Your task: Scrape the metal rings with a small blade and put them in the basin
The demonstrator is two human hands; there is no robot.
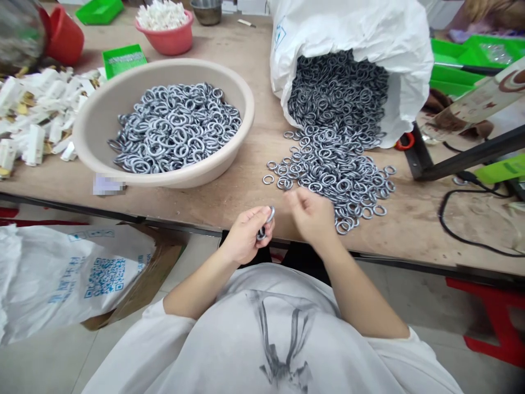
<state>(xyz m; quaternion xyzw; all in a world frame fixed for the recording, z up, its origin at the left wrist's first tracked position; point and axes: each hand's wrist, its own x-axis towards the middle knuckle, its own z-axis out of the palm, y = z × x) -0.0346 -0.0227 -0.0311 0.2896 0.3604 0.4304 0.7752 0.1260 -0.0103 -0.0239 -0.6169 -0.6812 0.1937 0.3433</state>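
Note:
My left hand (251,234) is closed around a few grey rings (261,234), one of them standing up between thumb and forefinger, just above the table's front edge. My right hand (309,213) is curled at the near left side of a loose pile of grey rings (340,172); whatever its fingers hold is hidden. The pile spills from the mouth of a white sack (353,27) lying on its side, with darker-looking rings inside. To the left stands a wide beige basin (164,179) holding a heap of the same rings.
White plastic pieces (36,126) lie heaped at left. Behind the basin are a green tray (123,59), a pink bowl (166,38) and a metal bowl (207,12). A black metal bracket (471,150) and cable (443,216) are at right. A printed sack (82,279) lies below the table.

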